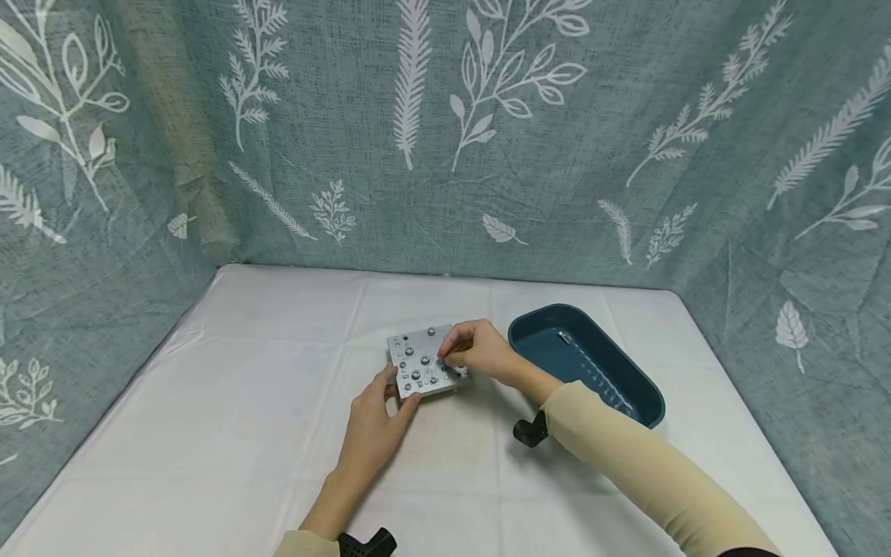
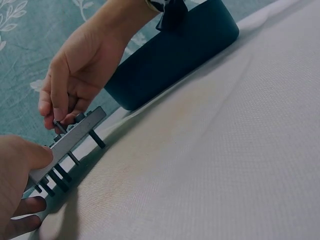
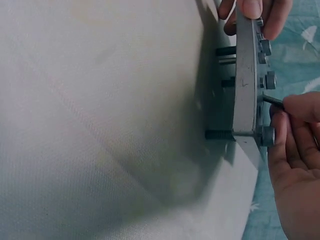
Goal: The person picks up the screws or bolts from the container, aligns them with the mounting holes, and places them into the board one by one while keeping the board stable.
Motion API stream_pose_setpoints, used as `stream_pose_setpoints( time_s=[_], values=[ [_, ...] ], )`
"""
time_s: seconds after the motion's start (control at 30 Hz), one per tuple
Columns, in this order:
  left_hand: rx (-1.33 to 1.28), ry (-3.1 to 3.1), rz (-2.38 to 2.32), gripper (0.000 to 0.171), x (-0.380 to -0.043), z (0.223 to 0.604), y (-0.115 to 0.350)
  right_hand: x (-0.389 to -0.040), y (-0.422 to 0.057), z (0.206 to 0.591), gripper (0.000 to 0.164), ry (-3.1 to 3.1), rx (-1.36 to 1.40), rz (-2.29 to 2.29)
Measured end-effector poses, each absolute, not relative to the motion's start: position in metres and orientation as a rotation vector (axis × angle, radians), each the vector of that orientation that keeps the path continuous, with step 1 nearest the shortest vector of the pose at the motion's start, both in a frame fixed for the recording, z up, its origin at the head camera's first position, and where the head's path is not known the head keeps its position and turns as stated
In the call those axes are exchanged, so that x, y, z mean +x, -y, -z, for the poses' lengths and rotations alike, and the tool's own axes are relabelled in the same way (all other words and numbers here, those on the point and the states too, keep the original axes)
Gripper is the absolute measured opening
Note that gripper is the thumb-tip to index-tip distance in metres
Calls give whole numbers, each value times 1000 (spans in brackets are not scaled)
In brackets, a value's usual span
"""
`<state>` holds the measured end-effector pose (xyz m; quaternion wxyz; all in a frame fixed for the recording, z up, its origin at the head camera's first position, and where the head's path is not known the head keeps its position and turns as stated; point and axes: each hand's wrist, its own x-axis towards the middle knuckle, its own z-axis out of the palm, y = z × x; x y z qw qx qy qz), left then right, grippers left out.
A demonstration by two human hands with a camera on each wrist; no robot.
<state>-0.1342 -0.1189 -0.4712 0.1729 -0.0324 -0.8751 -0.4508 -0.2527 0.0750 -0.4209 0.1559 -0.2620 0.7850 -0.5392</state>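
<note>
A silver metal plate [image 1: 421, 340] with several screws through it is held above the white table. My left hand [image 1: 376, 425] grips its near left edge, thumb along the near side, as the left wrist view also shows. Screw shanks [image 2: 97, 139] stick out below the plate. Over the plate's right part, my right hand [image 1: 485, 352] pinches a thin metal pin [image 3: 273, 101] between thumb and finger. The pin stands tilted, its far end at the plate's top face; whether it is inside a hole I cannot tell. Socket-head screws [image 3: 268, 136] sit close beside those fingertips.
A dark blue bin [image 1: 557, 329] stands right of the plate, partly under my right forearm, with a small metal piece [image 1: 564, 338] inside. White cloth covers the table [image 1: 209, 433]. A patterned green curtain [image 1: 362, 155] hangs behind and at both sides.
</note>
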Motion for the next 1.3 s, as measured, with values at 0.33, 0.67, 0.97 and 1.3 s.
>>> stream_pose_setpoints(
  time_s=[0.33, 0.67, 0.97, 1.3],
  values=[
    [-101, 2479, 1267, 60, -134, 472, 119, -254, -77, 423, 9, -2251, -861, 1451],
    [-89, 2477, 1282, 61, -134, 471, 119, -250, -76, 417, 6, -2322, -884, 1418],
    [-91, 2494, 1263, 61, -134, 469, 117, -251, -97, 382, 5, -2543, -883, 1545],
    [-51, 2511, 1240, 61, -135, 471, 115, -264, -146, 380, 7, -2964, -519, 1490]
  ],
)
